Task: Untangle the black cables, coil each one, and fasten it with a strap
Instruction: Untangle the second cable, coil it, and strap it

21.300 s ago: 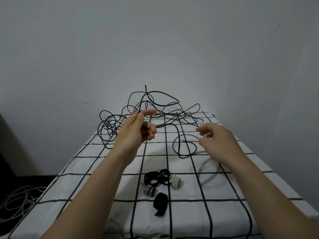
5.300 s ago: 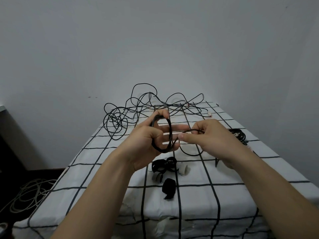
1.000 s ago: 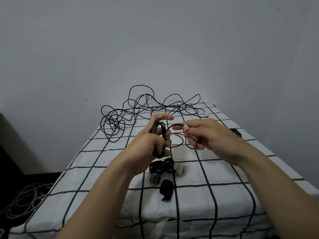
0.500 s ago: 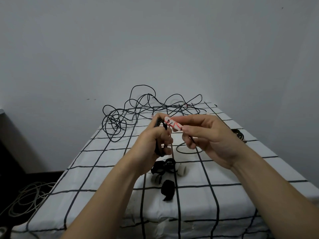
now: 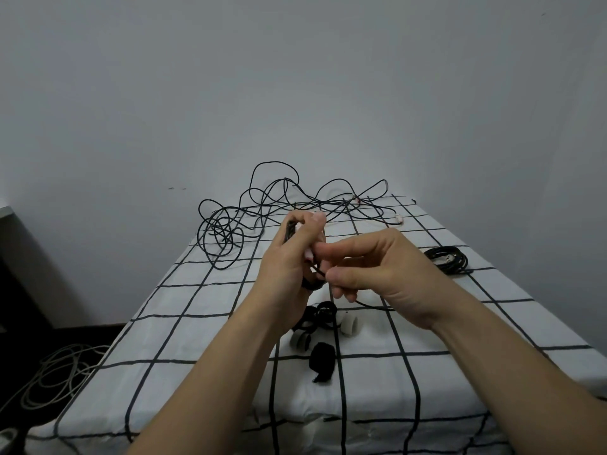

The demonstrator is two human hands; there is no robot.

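Note:
My left hand is closed around a small coil of black cable, held upright above the table. My right hand pinches the loose end of that same cable against the coil; a short loop of it hangs below my right fingers. A tangle of black cables lies at the far end of the table. One coiled black cable rests on the cloth at the right. Black straps and a rolled black strap lie below my hands.
The table wears a white cloth with a black grid. Two small white rolls sit beside the straps. A pale cable pile lies on the dark floor at the left. A grey wall stands right behind the table.
My right hand has brought the cable's white-tagged end in against the coil in my left hand. The trailing loop has shortened.

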